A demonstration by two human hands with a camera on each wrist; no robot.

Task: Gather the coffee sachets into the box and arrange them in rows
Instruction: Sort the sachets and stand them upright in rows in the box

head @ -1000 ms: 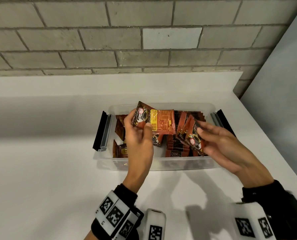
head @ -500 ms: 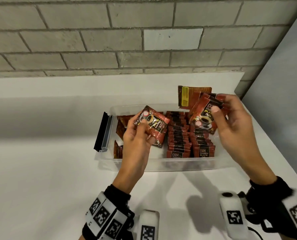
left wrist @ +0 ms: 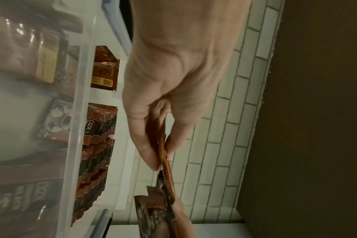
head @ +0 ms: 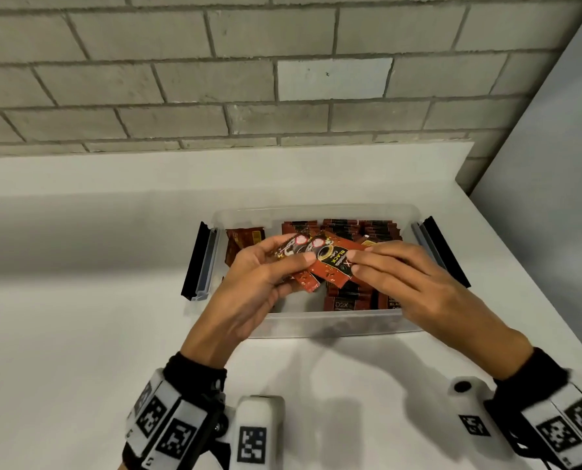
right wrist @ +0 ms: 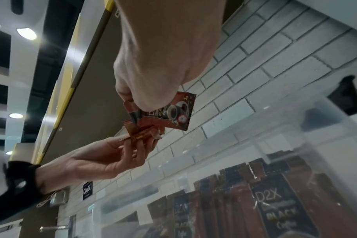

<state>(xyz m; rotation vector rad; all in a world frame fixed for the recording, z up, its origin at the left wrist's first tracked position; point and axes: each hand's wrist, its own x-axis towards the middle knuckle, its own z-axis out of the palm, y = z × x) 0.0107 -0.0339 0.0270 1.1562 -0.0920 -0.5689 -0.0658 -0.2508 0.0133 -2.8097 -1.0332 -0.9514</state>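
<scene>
A clear plastic box (head: 316,212) stands on the white counter, with rows of upright red-brown coffee sachets (head: 347,232) in its middle and right part. Both hands meet above the box over a small fan of sachets (head: 330,266). My left hand (head: 259,286) pinches the fan's left end between thumb and fingers; the left wrist view shows the sachets (left wrist: 165,154) edge-on in that pinch. My right hand (head: 404,279) pinches the right end, seen from below as the sachets (right wrist: 173,114) under its fingertips. A loose sachet (head: 243,240) lies at the box's left end.
The box's black clip handles (head: 194,262) stick out on both short sides. A grey brick wall (head: 248,79) rises behind the counter, and a grey panel (head: 554,164) closes off the right. White counter (head: 79,317) stretches to the left of the box and in front of it.
My right hand has come down from the box's back right corner with its sachets and joined my left hand. Both bundles now overlap in one fan above the box's middle.
</scene>
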